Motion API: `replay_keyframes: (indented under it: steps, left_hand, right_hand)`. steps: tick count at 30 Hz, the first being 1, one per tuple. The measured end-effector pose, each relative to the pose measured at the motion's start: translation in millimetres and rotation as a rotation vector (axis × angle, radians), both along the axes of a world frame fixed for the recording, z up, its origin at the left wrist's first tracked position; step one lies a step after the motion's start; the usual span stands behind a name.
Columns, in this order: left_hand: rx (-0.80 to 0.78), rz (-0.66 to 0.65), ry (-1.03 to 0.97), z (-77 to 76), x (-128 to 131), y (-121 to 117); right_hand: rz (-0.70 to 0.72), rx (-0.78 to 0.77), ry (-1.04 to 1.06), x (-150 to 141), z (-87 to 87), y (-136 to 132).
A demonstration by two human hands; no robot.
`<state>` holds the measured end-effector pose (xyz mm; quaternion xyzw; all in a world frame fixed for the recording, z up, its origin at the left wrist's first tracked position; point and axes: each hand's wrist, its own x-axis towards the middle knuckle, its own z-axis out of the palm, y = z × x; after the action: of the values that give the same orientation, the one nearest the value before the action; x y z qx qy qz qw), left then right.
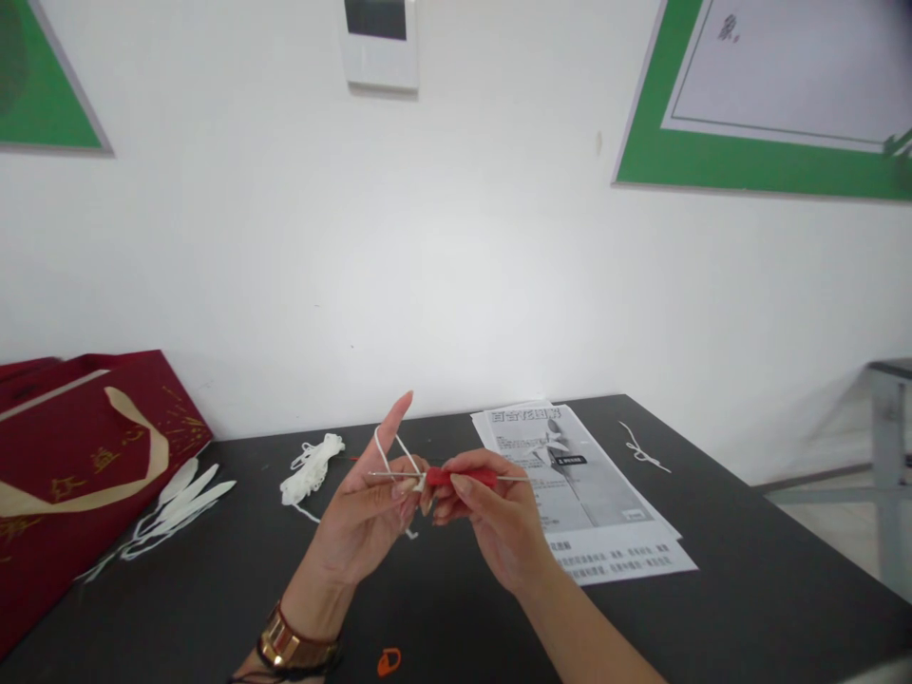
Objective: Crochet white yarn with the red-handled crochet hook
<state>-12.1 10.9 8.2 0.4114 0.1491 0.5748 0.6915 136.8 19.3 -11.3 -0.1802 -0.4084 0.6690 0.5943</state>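
Note:
My left hand [367,508] is raised over the table with its index finger pointing up and white yarn [408,454] looped around that finger. Its thumb and other fingers pinch a small white piece of yarn work beside the hook. In my right hand [499,513] is a crochet hook [470,477] with a red grip, its thin metal shaft reaching left across my left fingers. A skein of white yarn [313,467] lies behind my left hand, with a strand leading toward that hand. The exact stitches between my fingertips are too small to make out.
Printed sheets [605,475] lie on the black table [748,570] at right, near a short tied white yarn [643,453]. An orange stitch marker [389,661] is in front. White crocheted petals [186,503] and a dark red bag [92,456] are at left. A white wall stands behind.

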Motion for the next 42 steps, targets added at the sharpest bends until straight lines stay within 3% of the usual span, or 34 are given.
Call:
replay_keyframes:
  steps: [7,15,26,35,42]
  left_hand:
    - [0.081,0.061,0.069,5.1,-1,-2]
    - [0.123,0.185,0.13,7.2,4,-5]
    - [0.122,0.407,0.187,4.5,14,-2]
    - [0.038,0.243,0.102,0.0,16,-2]
    - [0.004,0.177,0.055,-2.7,16,2]
  right_hand:
    - [-0.105,-0.047,0.083,-1,-2.5,4]
    - [-0.024,-0.154,0.116,-1,-3.7,5]
    - [-0.368,0.081,-0.06,-2,0.1,-4]
    - [-0.231,-0.074,-0.001,-5,-4.1,4]
    - [0.066,-0.24,-0.001,-7,-9.8,12]
